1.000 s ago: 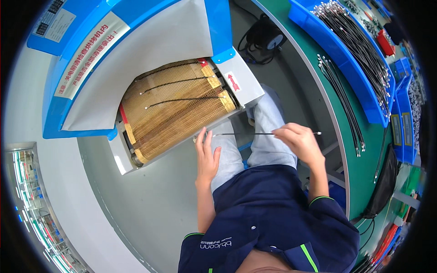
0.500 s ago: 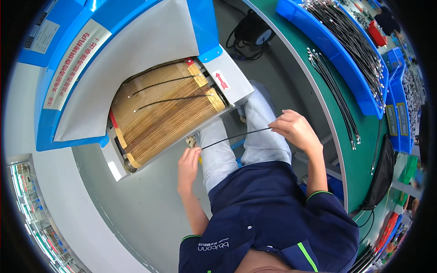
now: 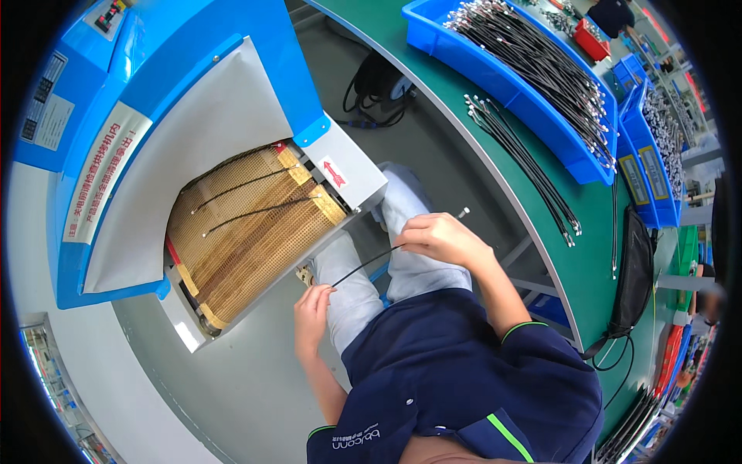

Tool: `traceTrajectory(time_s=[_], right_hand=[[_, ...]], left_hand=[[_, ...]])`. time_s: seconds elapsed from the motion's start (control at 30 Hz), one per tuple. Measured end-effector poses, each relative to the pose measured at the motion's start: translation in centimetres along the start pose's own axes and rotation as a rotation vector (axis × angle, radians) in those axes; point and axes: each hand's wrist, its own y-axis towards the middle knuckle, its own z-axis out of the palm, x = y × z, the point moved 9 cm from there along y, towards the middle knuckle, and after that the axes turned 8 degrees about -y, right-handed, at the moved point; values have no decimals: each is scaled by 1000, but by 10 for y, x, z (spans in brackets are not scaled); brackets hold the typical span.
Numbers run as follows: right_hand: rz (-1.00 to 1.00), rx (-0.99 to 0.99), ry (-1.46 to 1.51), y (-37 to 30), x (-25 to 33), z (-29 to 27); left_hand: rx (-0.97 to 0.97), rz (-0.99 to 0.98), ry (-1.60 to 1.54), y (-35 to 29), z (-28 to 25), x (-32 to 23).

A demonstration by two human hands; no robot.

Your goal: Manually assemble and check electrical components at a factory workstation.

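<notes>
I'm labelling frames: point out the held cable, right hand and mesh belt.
Held cable (image 3: 366, 264): head view, middle of black length.
Right hand (image 3: 444, 238): head view, its back.
Mesh belt (image 3: 243, 257): head view, bare mesh.

A thin black cable (image 3: 365, 265) with a pale, shiny tip runs between the left hand (image 3: 311, 313) and the right hand (image 3: 442, 237), above the person's legs (image 3: 354, 298). Its middle stretch bows slightly, and the tipped end sticks out past the right hand. The other end is hidden at the left hand's fingertips.
</notes>
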Motion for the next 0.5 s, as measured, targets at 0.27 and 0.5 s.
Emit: traceTrajectory(time_s=[0.27,0.5], right_hand=[[-50,-54,104,2,6,-5],[65,-8,77,-5,-19,-11]], left_hand=[[121,78,-26,12,24,-30],[57,-6,11,14,2,-15]])
